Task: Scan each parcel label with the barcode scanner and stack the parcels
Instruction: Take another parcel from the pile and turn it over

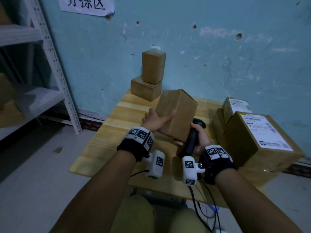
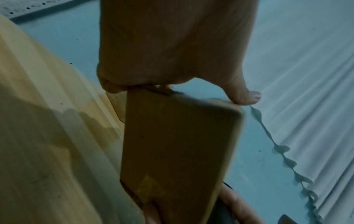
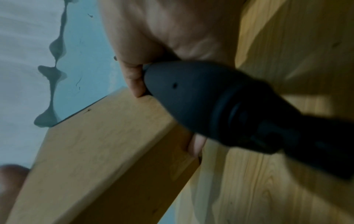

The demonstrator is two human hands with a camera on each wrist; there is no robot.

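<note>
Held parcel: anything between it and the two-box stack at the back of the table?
Nothing visible. The held parcel is lifted off the table, just in front of the stack; only bare tabletop lies between.

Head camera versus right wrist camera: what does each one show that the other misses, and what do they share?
Only the head view shows the two stacked parcels by the wall, the labelled parcels at the right, the left hand and the shelving.

Only the right wrist view shows, close up, a fingertip pressed against the held parcel.

Both show the held parcel, the black scanner gripped in the right hand, the wooden table and the blue wall.
</note>
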